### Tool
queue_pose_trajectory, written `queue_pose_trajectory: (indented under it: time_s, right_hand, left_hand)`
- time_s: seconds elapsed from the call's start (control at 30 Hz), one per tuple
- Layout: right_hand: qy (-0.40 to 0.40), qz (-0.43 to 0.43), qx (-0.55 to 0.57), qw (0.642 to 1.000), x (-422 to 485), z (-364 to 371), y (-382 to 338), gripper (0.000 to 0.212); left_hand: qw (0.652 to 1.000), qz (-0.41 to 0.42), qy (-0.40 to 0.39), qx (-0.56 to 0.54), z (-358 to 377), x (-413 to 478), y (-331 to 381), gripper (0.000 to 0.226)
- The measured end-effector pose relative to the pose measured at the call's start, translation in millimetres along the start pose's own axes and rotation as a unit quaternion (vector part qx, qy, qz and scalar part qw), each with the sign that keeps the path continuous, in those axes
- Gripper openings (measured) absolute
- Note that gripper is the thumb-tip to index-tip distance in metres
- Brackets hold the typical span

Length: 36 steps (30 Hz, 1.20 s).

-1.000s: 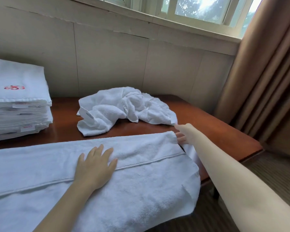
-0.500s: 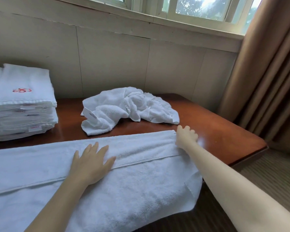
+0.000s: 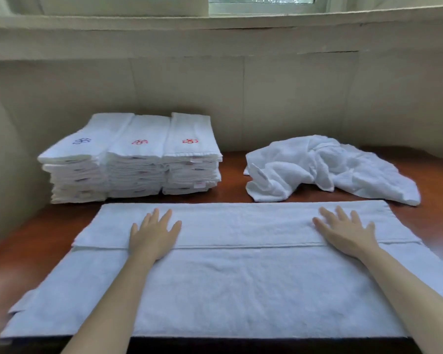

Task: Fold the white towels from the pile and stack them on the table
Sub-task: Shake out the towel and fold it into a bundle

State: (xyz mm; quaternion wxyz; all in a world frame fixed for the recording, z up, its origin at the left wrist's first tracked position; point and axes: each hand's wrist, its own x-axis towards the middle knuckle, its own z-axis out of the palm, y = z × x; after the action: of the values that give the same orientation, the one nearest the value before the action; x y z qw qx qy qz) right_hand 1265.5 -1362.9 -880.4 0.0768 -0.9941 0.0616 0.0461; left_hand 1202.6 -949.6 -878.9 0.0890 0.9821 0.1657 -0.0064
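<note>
Half-folded white towel (image 3: 241,290) flat across worktop (image 3: 232,185), near edge; left hand (image 3: 152,237) and right hand (image 3: 348,233) press it, fingers (image 3: 166,217) straight, grasping nothing; best smoothed outward from the fold line, corners squared, before the next fold.

1. The window (image 3: 264,5) is cut by the top edge; only its lower frame shows.
2. Both forearms (image 3: 108,302) leave the picture at the bottom edge. The left hand (image 3: 152,233) and right hand (image 3: 348,233), flat on the spread towel (image 3: 241,290), cover parts of its folded hem (image 3: 241,246).
3. The spread towel's near right corner runs off the right edge; its near left corner is smeared by blur.
4. The embroidered marks (image 3: 190,141) and side tags (image 3: 199,185) on the folded stacks (image 3: 138,169) are too small to read.
5. The crumpled pile (image 3: 322,167) hides the table (image 3: 232,175) beneath it; its towel count cannot be told.
</note>
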Motion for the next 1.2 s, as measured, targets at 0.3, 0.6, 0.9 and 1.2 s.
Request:
queue_pose_trajectory:
  time_s: [0.3, 0.6, 0.9, 1.2]
  right_hand:
    - [0.067, 0.016, -0.120, 0.990, -9.5, -3.4, -41.2, 0.047]
    - [-0.066, -0.399, -0.053, 0.913, -122.1, 23.6, -170.1, 0.057]
    - [-0.007, -0.561, -0.095, 0.822, -200.0, 18.6, -204.1, 0.038]
    - [-0.036, -0.306, -0.074, 0.948, -163.3, -20.3, -189.4, 0.008]
  left_hand:
    - [0.980, 0.072, 0.185, -0.027, -19.1, -12.4, -35.5, 0.039]
    - [0.937, 0.346, -0.044, -0.012, -13.0, -101.3, -59.8, 0.065]
    - [0.917, 0.352, 0.187, -0.012, -24.5, -148.8, -136.9, 0.036]
    - [0.950, 0.081, 0.066, -0.295, -104.3, -102.3, -196.4, 0.021]
